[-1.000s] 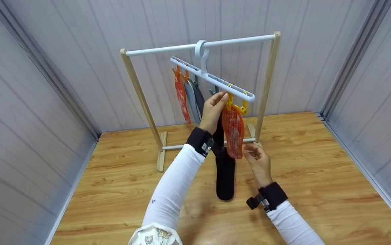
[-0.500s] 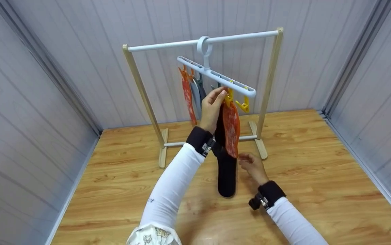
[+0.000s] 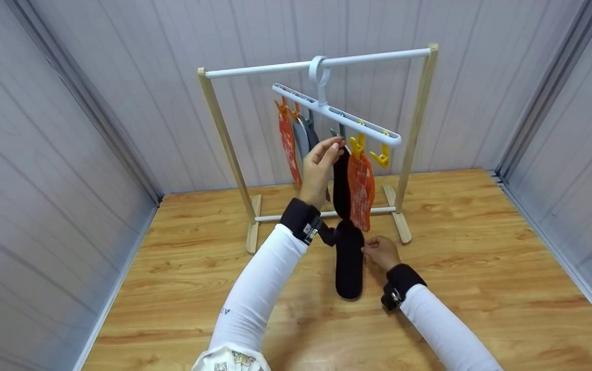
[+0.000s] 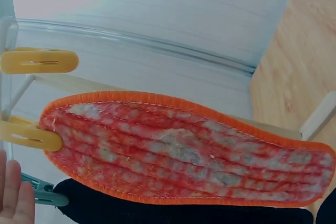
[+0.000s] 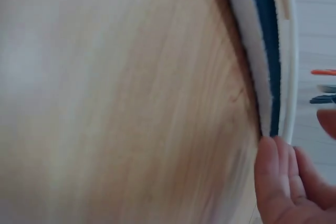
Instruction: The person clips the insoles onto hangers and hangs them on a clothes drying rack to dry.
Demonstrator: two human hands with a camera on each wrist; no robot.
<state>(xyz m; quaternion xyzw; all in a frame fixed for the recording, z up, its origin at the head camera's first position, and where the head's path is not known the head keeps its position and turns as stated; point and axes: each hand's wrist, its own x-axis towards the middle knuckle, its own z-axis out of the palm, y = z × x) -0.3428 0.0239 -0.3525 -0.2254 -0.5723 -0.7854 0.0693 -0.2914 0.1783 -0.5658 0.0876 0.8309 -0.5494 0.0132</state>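
My left hand (image 3: 322, 162) is raised beside the green clip (image 4: 50, 195), fingertips at its handle end; no firm grip shows. That clip bears a black shoe insole (image 3: 341, 180). In front hangs an orange-edged insole with a red and white mottled face (image 4: 184, 153), held at its top by a yellow clip (image 4: 34, 136). Another yellow clip (image 3: 381, 156) beside it holds nothing. Low down, my right hand (image 3: 382, 253) touches the edge of a second black insole (image 3: 348, 273) on the wood surface. In the right wrist view the thumb (image 5: 326, 123) stands apart from that insole's edge.
A white clip hanger (image 3: 360, 123) hangs by its ring from the rack's white bar (image 3: 378, 58), on wooden posts (image 3: 228, 141). At its far end hang a red mottled insole (image 3: 288, 149) and a grey insole (image 3: 301, 138). Panelled walls (image 3: 59, 180) surround the wood surface (image 3: 456, 232).
My right hand has dropped from the orange insole to the lower black insole. The orange insole slipped out of one yellow clip and swung. My left hand is now nearer the green clip.
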